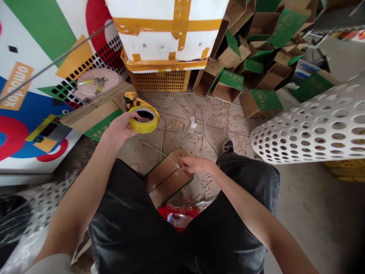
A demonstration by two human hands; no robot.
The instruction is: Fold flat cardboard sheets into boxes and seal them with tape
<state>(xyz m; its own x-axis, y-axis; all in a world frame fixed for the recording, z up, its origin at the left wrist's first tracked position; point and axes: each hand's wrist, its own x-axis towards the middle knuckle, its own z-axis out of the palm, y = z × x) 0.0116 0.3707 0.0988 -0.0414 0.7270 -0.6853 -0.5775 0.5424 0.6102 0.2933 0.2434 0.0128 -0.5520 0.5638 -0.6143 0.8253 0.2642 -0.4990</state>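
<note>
My left hand (121, 127) is closed on a yellow tape dispenser (149, 123), its thumb inside the roll's core. The dispenser's orange-and-black cutter end points away from me, above the floor. Between my knees lies a brown cardboard box (167, 177) with green edges, a seam running along its upward face. Against the box's far right end, my right hand (194, 164) is closed with fingers curled. Whether anything is pinched in those fingers is too small to tell.
A white foam box (165, 42) taped in orange rests on a yellow crate (161, 80) ahead. Open green-and-brown cartons (228, 85) pile up at the back right. Flattened cardboard (94, 110) stands at left. A perforated white basket (310, 125) is on the right. Straps and brown bits litter the floor (182, 110).
</note>
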